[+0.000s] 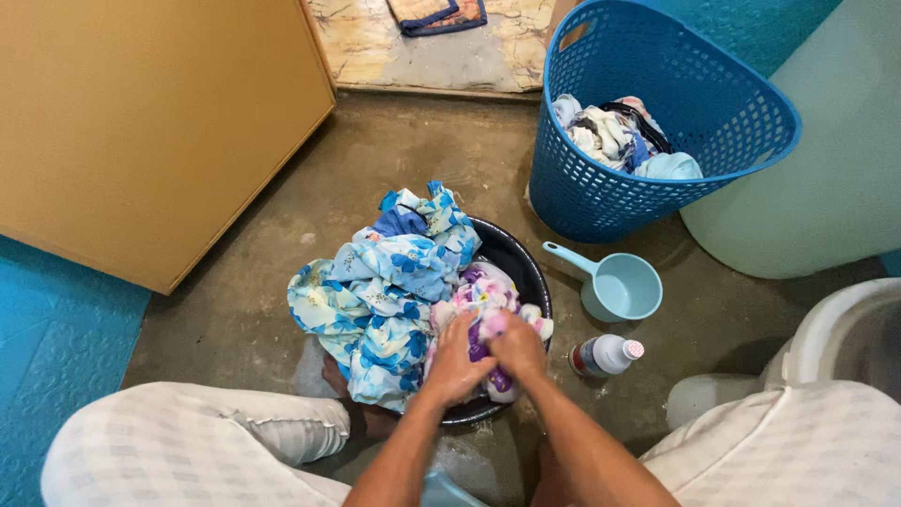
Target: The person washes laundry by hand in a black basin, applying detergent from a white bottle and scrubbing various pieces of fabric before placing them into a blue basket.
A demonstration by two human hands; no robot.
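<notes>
Both my hands meet over a black wash basin on the floor between my knees. My left hand and my right hand are closed together on a bunched white cloth with pink and purple flowers. A larger blue-and-white flowered cloth is heaped over the basin's left rim and hangs down its side. The basin's inside is mostly hidden by the cloths.
A blue perforated laundry basket holding mixed clothes stands behind the basin on the right. A light blue dipper and a lying bottle are to the right. A tan door is at left, a pale tub at right.
</notes>
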